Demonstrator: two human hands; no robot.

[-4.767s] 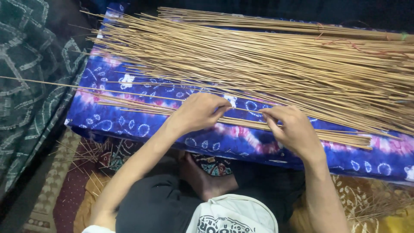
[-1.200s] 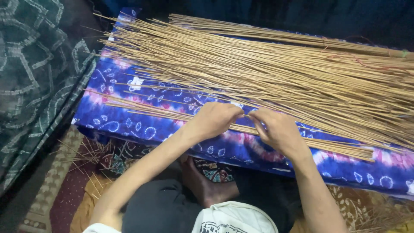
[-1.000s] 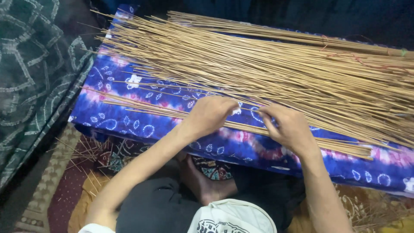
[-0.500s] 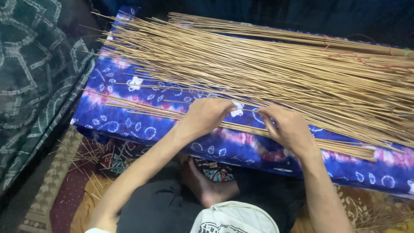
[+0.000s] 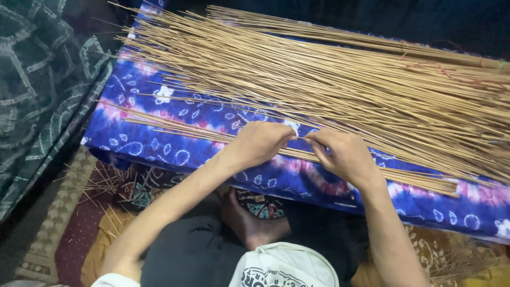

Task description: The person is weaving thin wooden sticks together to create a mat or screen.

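Tan thin sticks (image 5: 340, 90) on blue patterned cloth (image 5: 159, 143), left hand (image 5: 258, 144) and right hand (image 5: 342, 155) each with grip pinched on one stick (image 5: 300, 138).

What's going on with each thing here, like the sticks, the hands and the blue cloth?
Left hand: fingers curled, pinching thin sticks.
Right hand: fingers curled, pinching the same sticks.
Small bundle of sticks: lying flat under both hands.
Big pile of sticks: spread out, fanned across the cloth.
Blue patterned cloth: laid flat under the sticks.
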